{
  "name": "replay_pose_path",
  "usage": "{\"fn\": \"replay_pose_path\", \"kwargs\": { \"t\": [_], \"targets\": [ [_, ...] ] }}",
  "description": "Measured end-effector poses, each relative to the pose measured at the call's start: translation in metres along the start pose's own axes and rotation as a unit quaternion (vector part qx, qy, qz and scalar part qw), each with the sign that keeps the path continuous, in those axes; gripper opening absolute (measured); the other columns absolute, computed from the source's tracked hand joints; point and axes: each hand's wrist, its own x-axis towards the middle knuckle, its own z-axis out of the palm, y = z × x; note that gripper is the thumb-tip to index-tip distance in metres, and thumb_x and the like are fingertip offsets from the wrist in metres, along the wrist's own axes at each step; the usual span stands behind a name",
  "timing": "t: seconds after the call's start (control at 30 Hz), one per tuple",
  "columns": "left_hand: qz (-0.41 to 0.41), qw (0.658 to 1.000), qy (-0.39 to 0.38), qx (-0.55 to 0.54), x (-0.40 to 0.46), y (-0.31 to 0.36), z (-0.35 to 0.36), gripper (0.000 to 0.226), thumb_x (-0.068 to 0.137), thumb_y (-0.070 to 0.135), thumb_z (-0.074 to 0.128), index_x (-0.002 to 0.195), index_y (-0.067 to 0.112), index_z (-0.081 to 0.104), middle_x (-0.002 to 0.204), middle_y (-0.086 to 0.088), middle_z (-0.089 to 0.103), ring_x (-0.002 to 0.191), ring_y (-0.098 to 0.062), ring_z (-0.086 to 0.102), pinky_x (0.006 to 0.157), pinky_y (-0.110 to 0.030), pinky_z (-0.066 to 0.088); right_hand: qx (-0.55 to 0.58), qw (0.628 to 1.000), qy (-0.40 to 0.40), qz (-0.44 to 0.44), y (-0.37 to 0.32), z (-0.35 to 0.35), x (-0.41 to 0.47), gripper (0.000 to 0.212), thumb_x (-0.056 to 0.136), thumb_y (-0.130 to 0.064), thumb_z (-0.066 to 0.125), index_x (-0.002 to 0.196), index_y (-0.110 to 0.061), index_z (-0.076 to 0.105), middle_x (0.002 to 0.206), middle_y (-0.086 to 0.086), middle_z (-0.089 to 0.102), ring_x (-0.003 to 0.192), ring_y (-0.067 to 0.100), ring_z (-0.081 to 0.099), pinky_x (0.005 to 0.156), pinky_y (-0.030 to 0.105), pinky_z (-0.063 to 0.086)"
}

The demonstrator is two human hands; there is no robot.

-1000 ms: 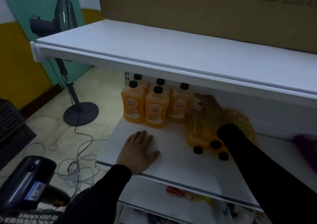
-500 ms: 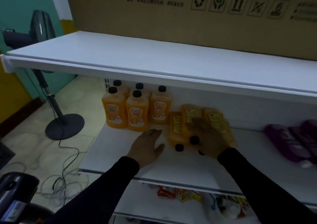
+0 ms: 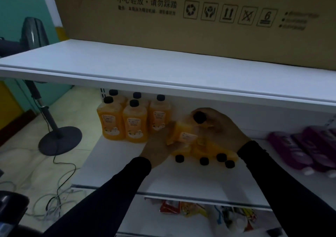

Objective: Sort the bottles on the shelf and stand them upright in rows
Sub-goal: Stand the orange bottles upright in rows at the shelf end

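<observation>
**On the middle shelf: one orange bottle held in both hands**

On the white shelf [image 3: 127, 166], both hands hold one orange bottle [image 3: 183, 134]. The right hand [image 3: 221, 129] curls its fingers around the neck just below the black cap [image 3: 199, 117]; the left hand [image 3: 158, 147] cups the base from below. The bottle's long axis is tilted, cap up and to the right, base down and to the left, label facing the camera. Beneath it, a group of lying bottles [image 3: 209, 150] point their caps toward the shelf's front edge. To the left, five upright bottles [image 3: 134, 122] stand in two rows, caps up. Purple bottles [image 3: 298, 149] lie at the right, white caps forward.
</observation>
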Motion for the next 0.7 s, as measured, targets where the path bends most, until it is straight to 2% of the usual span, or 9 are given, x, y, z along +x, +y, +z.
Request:
{"fn": "replay_pose_path", "kwargs": {
  "t": [0.1, 0.17, 0.23, 0.33, 0.4, 0.47, 0.5, 0.57, 0.7],
  "targets": [
    [-0.021, 0.998, 0.032, -0.051, -0.007, -0.002, -0.008, 0.044, 0.084, 0.046, 0.069, 0.118, 0.060, 0.044, 0.114, 0.035, 0.059, 0.106, 0.013, 0.055, 0.081, -0.005, 0.045, 0.029, 0.999, 0.008, 0.018, -0.006, 0.015, 0.011, 0.055, 0.070, -0.055, 0.077, 0.120, -0.052, 0.053, 0.121, -0.025, 0.059, 0.111, -0.002, 0.058, 0.092, 0.023, 0.051],
    [-0.027, 0.997, 0.043, -0.053, -0.011, -0.003, -0.013, 0.044, 0.085, 0.044, 0.068, 0.116, 0.062, 0.044, 0.110, 0.038, 0.059, 0.103, 0.014, 0.055, 0.079, -0.004, 0.044, 0.016, 0.999, -0.013, 0.028, -0.008, 0.029, 0.018, 0.067, 0.067, -0.053, 0.080, 0.125, -0.053, 0.046, 0.121, -0.020, 0.061, 0.107, 0.000, 0.061, 0.091, 0.029, 0.054],
    [-0.037, 0.997, 0.049, -0.040, -0.015, -0.006, -0.020, 0.043, 0.087, 0.047, 0.065, 0.118, 0.065, 0.041, 0.109, 0.040, 0.057, 0.104, 0.014, 0.054, 0.080, -0.004, 0.044, 0.018, 0.999, -0.010, 0.033, -0.007, 0.042, 0.026, 0.073, 0.067, -0.046, 0.082, 0.131, -0.045, 0.046, 0.121, -0.015, 0.063, 0.106, 0.004, 0.063, 0.091, 0.034, 0.055],
    [-0.040, 0.997, 0.061, 0.018, -0.026, -0.018, -0.030, 0.048, 0.092, 0.048, 0.057, 0.137, 0.047, 0.038, 0.121, 0.031, 0.055, 0.111, 0.006, 0.052, 0.084, -0.002, 0.040, 0.007, 0.999, 0.018, 0.042, -0.004, 0.056, 0.040, 0.074, 0.068, -0.048, 0.082, 0.132, -0.044, 0.046, 0.120, -0.016, 0.062, 0.104, 0.004, 0.062, 0.088, 0.026, 0.054],
    [-0.062, 0.990, 0.050, 0.114, -0.037, -0.034, -0.038, 0.059, 0.093, 0.050, 0.053, 0.146, 0.035, 0.032, 0.136, 0.014, 0.052, 0.121, -0.005, 0.048, 0.092, -0.009, 0.035, 0.007, 0.998, 0.023, 0.050, -0.001, 0.064, 0.049, 0.072, 0.069, -0.049, 0.081, 0.131, -0.047, 0.045, 0.117, -0.019, 0.060, 0.103, 0.003, 0.060, 0.080, 0.015, 0.050],
    [-0.147, 0.965, 0.013, 0.217, -0.053, -0.055, -0.047, 0.069, 0.091, 0.059, 0.047, 0.150, 0.028, 0.026, 0.149, 0.004, 0.040, 0.134, -0.016, 0.037, 0.105, -0.024, 0.031, 0.001, 0.998, 0.027, 0.052, 0.003, 0.073, 0.059, 0.071, 0.069, -0.047, 0.082, 0.129, -0.049, 0.044, 0.111, -0.025, 0.057, 0.101, 0.002, 0.058, 0.074, 0.007, 0.043],
    [-0.187, 0.945, -0.007, 0.269, -0.061, -0.066, -0.052, 0.075, 0.090, 0.064, 0.042, 0.151, 0.024, 0.024, 0.153, 0.001, 0.035, 0.138, -0.019, 0.031, 0.110, -0.030, 0.027, 0.000, 0.998, 0.032, 0.051, 0.005, 0.078, 0.064, 0.071, 0.070, -0.045, 0.082, 0.130, -0.048, 0.044, 0.110, -0.026, 0.056, 0.101, 0.002, 0.057, 0.074, 0.006, 0.042],
    [-0.207, 0.913, -0.029, 0.352, -0.076, -0.081, -0.060, 0.082, 0.089, 0.069, 0.036, 0.151, 0.017, 0.025, 0.156, -0.005, 0.029, 0.142, -0.023, 0.024, 0.116, -0.034, 0.018, -0.003, 0.998, 0.039, 0.053, 0.011, 0.087, 0.074, 0.074, 0.071, -0.042, 0.082, 0.134, -0.042, 0.043, 0.114, -0.022, 0.054, 0.103, 0.003, 0.055, 0.076, 0.005, 0.040],
    [-0.189, 0.901, -0.031, 0.390, -0.088, -0.096, -0.062, 0.084, 0.090, 0.070, 0.031, 0.153, 0.015, 0.021, 0.161, -0.009, 0.015, 0.147, -0.026, 0.011, 0.120, -0.037, 0.007, -0.038, 0.998, 0.021, 0.052, 0.022, 0.100, 0.088, 0.076, 0.073, -0.042, 0.080, 0.138, -0.038, 0.041, 0.119, -0.018, 0.051, 0.108, 0.006, 0.050, 0.085, 0.016, 0.038]
  ]
}}
